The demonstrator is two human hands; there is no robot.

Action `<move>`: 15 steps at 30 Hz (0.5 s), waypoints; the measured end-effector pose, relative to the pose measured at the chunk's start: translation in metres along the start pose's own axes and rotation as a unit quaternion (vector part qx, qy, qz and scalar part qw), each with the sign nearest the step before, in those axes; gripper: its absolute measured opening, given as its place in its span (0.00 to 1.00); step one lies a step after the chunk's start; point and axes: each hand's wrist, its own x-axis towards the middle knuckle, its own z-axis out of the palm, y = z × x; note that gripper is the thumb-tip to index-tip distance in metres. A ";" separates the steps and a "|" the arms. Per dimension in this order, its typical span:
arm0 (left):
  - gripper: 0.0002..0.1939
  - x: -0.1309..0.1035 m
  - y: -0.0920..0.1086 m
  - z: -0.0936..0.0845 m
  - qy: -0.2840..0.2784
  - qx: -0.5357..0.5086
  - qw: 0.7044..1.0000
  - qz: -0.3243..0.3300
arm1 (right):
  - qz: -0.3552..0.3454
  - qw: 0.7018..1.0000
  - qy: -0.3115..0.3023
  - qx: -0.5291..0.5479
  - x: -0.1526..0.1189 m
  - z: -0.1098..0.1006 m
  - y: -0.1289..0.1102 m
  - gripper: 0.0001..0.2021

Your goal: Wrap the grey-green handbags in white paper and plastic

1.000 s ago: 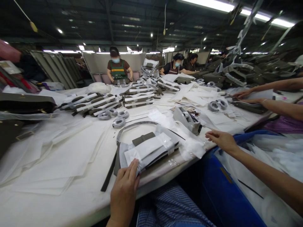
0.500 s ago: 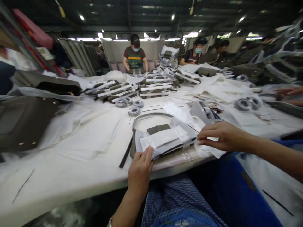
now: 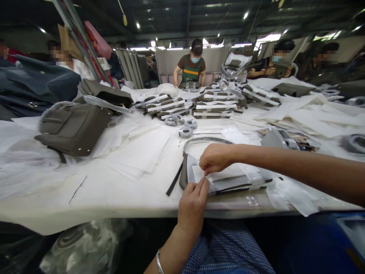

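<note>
A grey-brown handbag [image 3: 184,177] lies on the table in front of me, partly covered by white wrapping [image 3: 228,176]. Its handle [image 3: 208,140], wrapped in plastic, arches behind it, and a dark strap [image 3: 174,179] sticks out on the left. My left hand [image 3: 194,201] pinches the wrapping at the bag's near left edge. Right beside those fingertips is my right hand [image 3: 216,158], reaching across over the bag with its fingers closed. What its fingertips hold is hidden. Loose white sheet [image 3: 293,194] trails off the bag's right end.
Stacked wrapped pieces [image 3: 213,106] and grey rolls [image 3: 186,132] stand beyond the bag. A grey tape dispenser [image 3: 275,139] is at back right. To the left are white sheets [image 3: 142,152] and another handbag [image 3: 76,129]. A co-worker [image 3: 194,68] works across the table.
My right hand has moved left from the bag's right end to beside my left hand. The left hand stays at the near left edge. The view has turned left.
</note>
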 end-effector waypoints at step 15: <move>0.11 -0.002 -0.006 0.008 0.022 0.002 0.999 0.031 | 0.051 0.987 -0.139 -0.053 0.043 -0.009 -0.004 0.09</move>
